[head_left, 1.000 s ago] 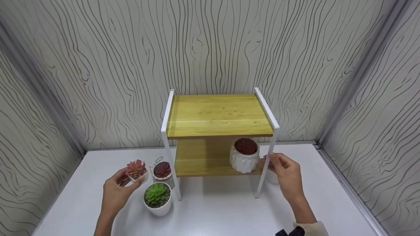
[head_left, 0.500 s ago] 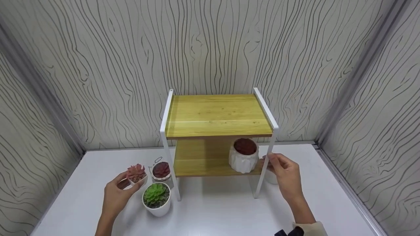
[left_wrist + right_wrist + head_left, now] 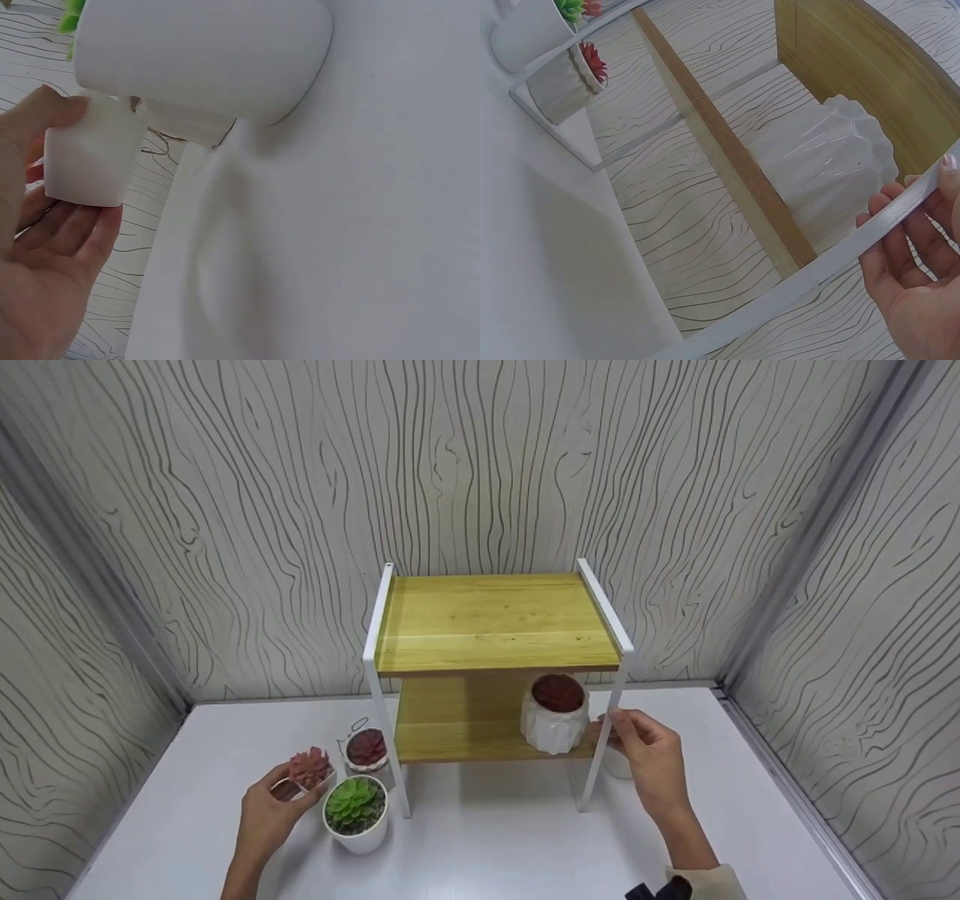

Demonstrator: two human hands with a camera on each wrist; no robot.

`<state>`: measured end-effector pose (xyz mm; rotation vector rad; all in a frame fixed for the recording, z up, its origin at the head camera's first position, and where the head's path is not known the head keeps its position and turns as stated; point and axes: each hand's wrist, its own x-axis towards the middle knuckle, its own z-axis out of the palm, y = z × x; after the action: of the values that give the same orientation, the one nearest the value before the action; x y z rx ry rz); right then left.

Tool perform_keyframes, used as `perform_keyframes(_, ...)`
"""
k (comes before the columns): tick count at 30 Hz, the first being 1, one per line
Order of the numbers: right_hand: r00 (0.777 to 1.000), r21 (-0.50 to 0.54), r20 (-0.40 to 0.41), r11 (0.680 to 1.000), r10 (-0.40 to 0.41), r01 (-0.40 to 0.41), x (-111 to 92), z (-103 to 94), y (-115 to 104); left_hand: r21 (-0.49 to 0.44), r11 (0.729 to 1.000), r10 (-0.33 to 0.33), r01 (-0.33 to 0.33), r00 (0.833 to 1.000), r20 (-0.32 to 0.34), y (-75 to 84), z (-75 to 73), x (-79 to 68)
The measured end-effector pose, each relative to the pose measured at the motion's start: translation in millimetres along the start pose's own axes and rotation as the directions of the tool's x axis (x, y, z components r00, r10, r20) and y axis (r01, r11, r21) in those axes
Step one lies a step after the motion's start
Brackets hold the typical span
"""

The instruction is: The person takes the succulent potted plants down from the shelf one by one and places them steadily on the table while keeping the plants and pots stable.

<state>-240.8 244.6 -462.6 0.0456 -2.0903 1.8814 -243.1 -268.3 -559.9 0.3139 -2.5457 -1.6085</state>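
Observation:
Between the thumb and fingers of my left hand (image 3: pixel 264 810) is a small white pot (image 3: pixel 94 154) with a pink succulent (image 3: pixel 310 769), held above the table at the left. The pot's base is off the table in the left wrist view. Just right of it stands a white pot with a green succulent (image 3: pixel 355 804). My right hand (image 3: pixel 657 769) grips the right white post (image 3: pixel 840 259) of a two-tier wooden shelf (image 3: pixel 499 622), thumb on one side and fingers on the other. A ridged white pot (image 3: pixel 555 726) with a dark red plant sits on the lower tier, near that post.
Behind the green succulent, beside the shelf's left post (image 3: pixel 388 735), stands a pot with a dark red succulent (image 3: pixel 367 747). Another white pot (image 3: pixel 618 765) is partly hidden behind my right hand. Patterned panels (image 3: pixel 480 465) enclose the white table (image 3: pixel 495 855) at the back and sides.
My left hand has lowered the pink succulent's pot slightly, towards the green succulent. My right hand keeps its hold on the post. The head view has shifted a little.

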Motion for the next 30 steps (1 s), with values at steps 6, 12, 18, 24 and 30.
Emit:
perform_keyframes(6,1.0,0.003,0.008,1.0,0.002,-0.002,0,-0.3,1,0.046,0.999,-0.025,0.024,0.999,0.031,-8.0,1.4,6.6)
perform_keyframes(12,1.0,-0.007,0.006,1.0,0.022,-0.022,0,-0.8,2,0.02,0.999,-0.036,0.035,0.998,0.059,-16.4,2.6,10.1)
perform_keyframes(18,0.999,-0.009,0.002,0.999,0.035,-0.035,-1,-0.8,2,-0.033,0.998,-0.049,0.052,0.995,0.085,-20.6,3.9,11.0)
perform_keyframes(24,0.999,-0.003,0.006,0.999,0.039,-0.039,-1,-0.3,2,-0.026,0.997,-0.07,0.073,0.993,0.092,-22.3,6.3,12.7)
perform_keyframes(30,0.999,-0.016,0.01,0.999,0.03,-0.03,0,-1.2,2,-0.012,0.997,-0.073,0.074,0.994,0.081,-25.0,11.4,14.3)
